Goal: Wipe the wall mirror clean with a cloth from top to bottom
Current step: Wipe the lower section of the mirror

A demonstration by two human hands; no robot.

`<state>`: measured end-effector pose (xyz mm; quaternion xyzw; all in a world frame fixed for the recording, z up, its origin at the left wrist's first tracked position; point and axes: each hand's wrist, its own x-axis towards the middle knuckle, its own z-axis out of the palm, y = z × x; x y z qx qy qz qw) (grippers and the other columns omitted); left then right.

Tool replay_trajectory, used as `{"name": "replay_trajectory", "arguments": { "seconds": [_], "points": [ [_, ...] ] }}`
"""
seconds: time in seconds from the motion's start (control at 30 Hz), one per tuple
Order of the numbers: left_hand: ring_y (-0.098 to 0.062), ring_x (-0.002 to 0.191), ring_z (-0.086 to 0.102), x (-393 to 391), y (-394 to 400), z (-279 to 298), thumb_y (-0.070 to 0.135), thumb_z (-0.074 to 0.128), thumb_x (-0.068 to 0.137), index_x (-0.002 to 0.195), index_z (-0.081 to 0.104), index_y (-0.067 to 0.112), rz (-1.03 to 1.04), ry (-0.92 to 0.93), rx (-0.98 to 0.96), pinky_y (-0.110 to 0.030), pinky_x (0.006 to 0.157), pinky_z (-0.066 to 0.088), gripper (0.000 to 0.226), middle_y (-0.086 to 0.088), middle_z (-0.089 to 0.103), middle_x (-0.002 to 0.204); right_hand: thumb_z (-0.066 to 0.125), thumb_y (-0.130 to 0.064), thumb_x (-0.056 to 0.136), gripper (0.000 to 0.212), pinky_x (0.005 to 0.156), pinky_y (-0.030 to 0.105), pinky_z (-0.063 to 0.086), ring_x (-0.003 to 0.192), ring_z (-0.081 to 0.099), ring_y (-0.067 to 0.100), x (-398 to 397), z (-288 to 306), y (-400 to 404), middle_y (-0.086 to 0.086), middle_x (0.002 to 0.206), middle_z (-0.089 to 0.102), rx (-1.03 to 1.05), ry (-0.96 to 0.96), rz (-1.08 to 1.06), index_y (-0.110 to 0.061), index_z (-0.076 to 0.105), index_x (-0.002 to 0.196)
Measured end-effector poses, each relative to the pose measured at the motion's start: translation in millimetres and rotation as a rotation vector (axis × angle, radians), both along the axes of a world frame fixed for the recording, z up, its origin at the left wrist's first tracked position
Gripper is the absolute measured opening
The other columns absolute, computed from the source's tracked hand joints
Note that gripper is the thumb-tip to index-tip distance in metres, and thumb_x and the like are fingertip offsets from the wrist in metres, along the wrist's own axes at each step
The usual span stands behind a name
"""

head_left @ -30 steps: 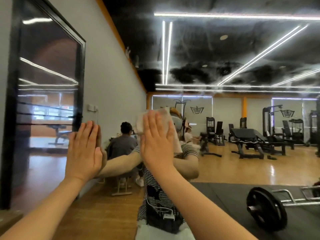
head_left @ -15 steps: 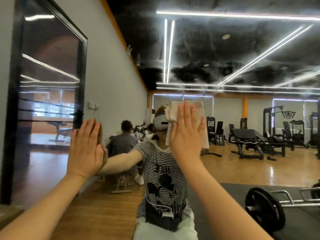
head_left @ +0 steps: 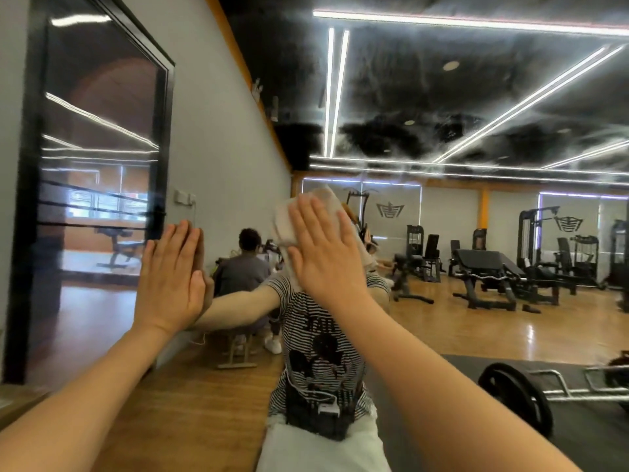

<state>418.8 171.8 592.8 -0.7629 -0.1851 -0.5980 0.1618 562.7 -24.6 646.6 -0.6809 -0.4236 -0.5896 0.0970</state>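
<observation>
Head view: right hand (head_left: 326,257), fingers straight, is pressing a crumpled pale cloth (head_left: 289,223) against the glossy mirror (head_left: 442,97); left hand (head_left: 170,281) is resting flat, released.

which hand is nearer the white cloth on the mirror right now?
Right. The right hand presses flat on the crumpled white cloth against the wall mirror. The left hand lies flat on the bare glass well to the cloth's left, apart from it.

A black-framed doorway (head_left: 98,185) stands at far left in the grey wall (head_left: 218,172). A seated person (head_left: 243,267) faces away on a stool (head_left: 238,352). Weight benches (head_left: 486,270) stand far right; a barbell plate (head_left: 514,400) lies near right on a dark mat (head_left: 585,437).
</observation>
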Motion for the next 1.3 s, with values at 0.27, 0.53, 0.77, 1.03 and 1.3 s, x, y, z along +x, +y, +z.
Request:
{"name": "replay_trajectory", "arguments": {
  "seconds": [0.27, 0.53, 0.77, 1.03, 1.3],
  "points": [
    [-0.036, 0.142, 0.023, -2, -2, 1, 0.026, 0.031, 0.087, 0.144, 0.034, -0.003, 0.007, 0.025, -0.044, -0.032, 0.119, -0.004, 0.064, -0.023, 0.031, 0.152, 0.019, -0.039, 0.101, 0.061, 0.119, 0.034, -0.011, 0.147, 0.003, 0.015, 54, -28, -89, 0.009, 0.160, 0.009, 0.191, 0.179, -0.056, -0.008, 0.012, 0.153],
    [-0.037, 0.138, 0.026, 9, -45, 7, 0.014, 0.046, 0.082, 0.136, 0.039, -0.003, -0.081, -0.101, -0.157, -0.050, 0.120, 0.007, 0.058, -0.023, 0.034, 0.146, 0.017, -0.039, 0.101, 0.063, 0.115, 0.040, -0.021, 0.149, -0.004, 0.021, 47, -34, -76, 0.010, 0.160, -0.007, 0.200, 0.229, -0.065, -0.009, -0.004, 0.153],
    [-0.027, 0.143, 0.019, 93, -125, 11, 0.029, 0.035, 0.083, 0.145, 0.026, 0.006, -0.165, 0.120, 0.094, -0.044, 0.119, 0.006, 0.067, -0.018, 0.032, 0.153, 0.014, -0.043, 0.102, 0.060, 0.118, 0.048, 0.000, 0.149, 0.010, 0.025, 53, -10, -78, 0.008, 0.161, 0.009, -0.097, -0.042, -0.021, -0.013, 0.010, 0.154],
    [-0.029, 0.145, 0.016, 98, -123, 8, 0.028, 0.037, 0.087, 0.149, 0.029, 0.004, -0.167, 0.093, 0.111, -0.036, 0.118, -0.005, 0.066, -0.017, 0.026, 0.157, 0.017, -0.042, 0.101, 0.060, 0.120, 0.042, -0.001, 0.149, 0.009, 0.023, 79, -18, -121, 0.007, 0.161, 0.010, -0.063, 0.026, -0.051, -0.013, 0.012, 0.154],
    [-0.031, 0.146, 0.017, 96, -128, 8, 0.027, 0.038, 0.088, 0.150, 0.026, 0.005, -0.144, 0.100, 0.088, -0.048, 0.118, 0.005, 0.067, -0.016, 0.024, 0.158, 0.014, -0.038, 0.100, 0.062, 0.118, 0.045, -0.004, 0.149, 0.002, 0.023, 83, -30, -134, 0.011, 0.162, 0.009, 0.317, 0.275, -0.073, -0.009, 0.011, 0.154]
  ]
}}
